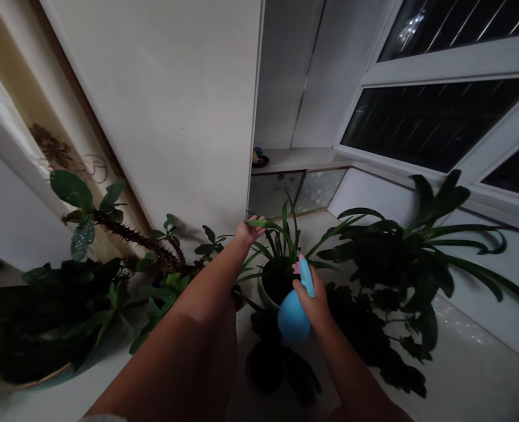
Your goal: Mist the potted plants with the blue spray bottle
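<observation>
My right hand (316, 298) is wrapped around the neck of a blue spray bottle (293, 319) with a pink nozzle and trigger, held upright over the floor. Farther forward, my left hand (249, 232) holds a long green leaf (262, 223) between its thumb and fingers. That leaf belongs to a strap-leaved potted plant (291, 234), whose pale pot (265, 290) stands just behind the bottle. The pot is partly hidden by the bottle and my right hand.
On the left are a thorny-stemmed plant (130, 234) and a wide planter (44, 378) of dark foliage. A large long-leaved plant (417, 246) spreads at the right beneath the windows (435, 117). A small dark pot (266, 366) sits low in front. A white cabinet panel (176, 117) rises behind.
</observation>
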Tool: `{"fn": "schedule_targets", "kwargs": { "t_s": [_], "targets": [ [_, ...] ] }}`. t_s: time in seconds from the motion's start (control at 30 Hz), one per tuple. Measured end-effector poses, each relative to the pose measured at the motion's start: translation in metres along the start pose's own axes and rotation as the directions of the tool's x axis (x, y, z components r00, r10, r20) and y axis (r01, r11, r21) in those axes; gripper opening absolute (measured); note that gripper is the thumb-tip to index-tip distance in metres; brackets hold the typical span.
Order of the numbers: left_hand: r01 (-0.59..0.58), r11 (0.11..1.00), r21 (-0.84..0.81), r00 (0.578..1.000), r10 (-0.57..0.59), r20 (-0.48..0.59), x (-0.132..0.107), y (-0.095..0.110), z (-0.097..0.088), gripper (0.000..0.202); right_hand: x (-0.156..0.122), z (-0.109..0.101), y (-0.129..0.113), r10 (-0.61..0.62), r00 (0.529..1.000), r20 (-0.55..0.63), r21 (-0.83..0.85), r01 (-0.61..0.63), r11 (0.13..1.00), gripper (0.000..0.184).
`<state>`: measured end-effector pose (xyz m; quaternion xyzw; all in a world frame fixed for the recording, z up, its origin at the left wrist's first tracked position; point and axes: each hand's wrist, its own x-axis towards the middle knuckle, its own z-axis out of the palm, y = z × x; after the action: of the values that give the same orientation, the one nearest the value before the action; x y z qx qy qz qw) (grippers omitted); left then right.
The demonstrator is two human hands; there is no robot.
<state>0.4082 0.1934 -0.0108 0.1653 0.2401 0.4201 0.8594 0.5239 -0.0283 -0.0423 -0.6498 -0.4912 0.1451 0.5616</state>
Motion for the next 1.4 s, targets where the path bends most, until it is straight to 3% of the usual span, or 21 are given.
{"fn": "schedule_targets", "kwargs": {
  "t_s": [0.13,0.27,0.5,0.7,0.8,1.03,1.27,1.4],
  "targets": [
    [-0.059,0.998,0.033,0.998,0.06,-0.02,-0.01,-0.002,0.017,0.058,0.007,0.004,0.001,-0.007,0.999,0.048,-0.066,0.01,0.998,0.038],
    [-0.07,0.995,0.064,0.997,0.067,0.044,-0.022,-0.006,0.033,0.059,0.008,0.005,0.002,0.027,0.999,-0.023,-0.135,-0.03,0.99,0.039],
    [-0.064,0.993,0.096,0.997,0.059,0.055,-0.035,-0.007,0.042,0.063,0.009,0.005,-0.002,-0.051,0.998,-0.038,-0.145,0.045,0.988,0.042],
    [-0.078,0.99,0.116,0.996,0.072,0.054,-0.035,-0.004,0.04,0.065,0.009,0.011,0.009,0.114,0.983,-0.147,-0.265,-0.15,0.953,0.024],
    [-0.102,0.986,0.129,0.994,0.096,0.055,-0.037,-0.002,0.04,0.066,0.008,0.013,0.022,0.179,0.97,-0.167,-0.313,-0.224,0.923,0.023],
    [-0.092,0.992,0.091,0.99,0.082,0.112,-0.048,0.0,0.048,0.065,-0.001,0.017,0.043,0.143,0.981,-0.134,-0.358,-0.183,0.916,0.011],
    [-0.108,0.99,0.096,0.979,0.089,0.186,-0.043,-0.012,0.055,0.07,-0.03,0.01,0.059,0.149,0.988,-0.041,-0.442,-0.152,0.884,0.012],
    [-0.124,0.99,0.073,0.964,0.102,0.246,-0.046,-0.021,0.065,0.072,-0.045,0.001,0.055,0.166,0.986,0.03,-0.524,-0.126,0.842,0.019]
  ]
}}
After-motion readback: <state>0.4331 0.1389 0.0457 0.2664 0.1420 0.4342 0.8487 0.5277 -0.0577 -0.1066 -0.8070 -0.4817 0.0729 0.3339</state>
